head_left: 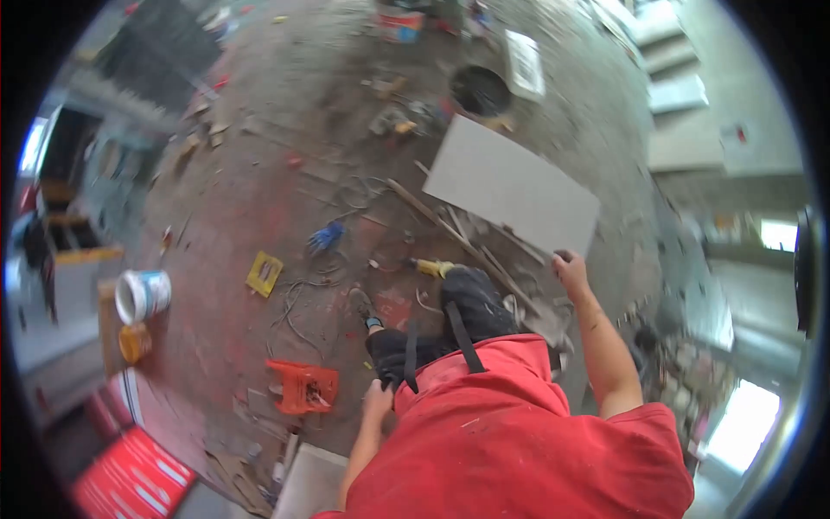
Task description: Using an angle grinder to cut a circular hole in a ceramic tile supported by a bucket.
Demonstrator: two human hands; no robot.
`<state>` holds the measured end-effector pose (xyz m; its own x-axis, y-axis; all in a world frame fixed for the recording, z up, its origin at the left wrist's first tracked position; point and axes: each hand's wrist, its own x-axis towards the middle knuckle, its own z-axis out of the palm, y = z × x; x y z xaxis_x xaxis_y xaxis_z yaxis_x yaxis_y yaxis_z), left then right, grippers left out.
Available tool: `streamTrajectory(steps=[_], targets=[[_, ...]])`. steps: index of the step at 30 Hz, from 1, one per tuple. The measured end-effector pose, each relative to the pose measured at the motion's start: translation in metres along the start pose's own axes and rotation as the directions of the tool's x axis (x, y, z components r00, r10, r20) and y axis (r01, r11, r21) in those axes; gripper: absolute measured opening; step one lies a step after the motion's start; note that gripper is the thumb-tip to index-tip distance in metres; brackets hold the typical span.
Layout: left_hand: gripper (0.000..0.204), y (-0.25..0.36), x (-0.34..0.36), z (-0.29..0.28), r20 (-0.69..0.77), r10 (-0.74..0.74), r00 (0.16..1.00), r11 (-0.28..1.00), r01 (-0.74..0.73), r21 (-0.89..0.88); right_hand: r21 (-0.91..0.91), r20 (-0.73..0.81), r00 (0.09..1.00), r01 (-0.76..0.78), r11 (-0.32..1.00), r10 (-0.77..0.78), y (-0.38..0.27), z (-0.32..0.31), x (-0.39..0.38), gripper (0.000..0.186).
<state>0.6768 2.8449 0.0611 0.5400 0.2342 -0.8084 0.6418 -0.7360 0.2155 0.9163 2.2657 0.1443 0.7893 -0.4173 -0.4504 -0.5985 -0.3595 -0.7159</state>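
My right hand (569,272) hangs out to the right, its fingers curled closed. It overlaps the near right corner of a large pale rectangular panel (512,185); I cannot make out whether it touches the panel or holds anything. My left hand (377,401) is low beside my left thigh, close to the dark trousers, and its blurred fingers are partly hidden. An orange-red plastic case (303,387) with small items in it lies on the floor to the left of that hand. Ahead of my right knee, a yellow power tool (430,267) rests on the floor.
Wooden strips (450,230) lie along the panel's near side. Loose cable (294,318), a blue glove (326,237) and a yellow packet (264,274) are on the dusty floor. Left stands a white bucket (143,296); ahead, a black tub (481,91). Steps (670,65) rise far right.
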Motion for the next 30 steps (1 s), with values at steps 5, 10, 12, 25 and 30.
streamTrajectory(steps=[5,10,12,25,30], targets=[[0.030,-0.023,0.073,-0.084,0.211,0.356,0.910,0.929,-0.370,0.029,0.069,-0.183,0.871,-0.452,0.889,0.457,0.187,0.008,-0.189,0.012],[0.035,-0.039,0.124,-0.128,0.425,0.300,0.854,0.943,-0.332,-0.001,0.193,-0.164,0.687,-0.682,0.706,0.708,0.276,0.103,-0.297,0.013],[0.034,-0.056,0.147,-0.147,0.485,0.246,0.839,0.935,-0.338,0.110,0.214,-0.163,0.765,-0.589,0.779,0.623,0.289,0.142,-0.306,0.015],[0.049,0.172,0.206,-0.066,0.855,-0.160,0.494,0.440,-0.739,0.510,0.282,-0.035,0.765,-0.609,0.741,0.643,0.446,0.318,-0.150,0.040],[0.056,0.199,0.490,0.139,0.794,0.171,0.583,0.363,-0.787,0.499,0.380,-0.145,0.712,-0.601,0.703,0.687,0.591,0.462,-0.002,0.043]])
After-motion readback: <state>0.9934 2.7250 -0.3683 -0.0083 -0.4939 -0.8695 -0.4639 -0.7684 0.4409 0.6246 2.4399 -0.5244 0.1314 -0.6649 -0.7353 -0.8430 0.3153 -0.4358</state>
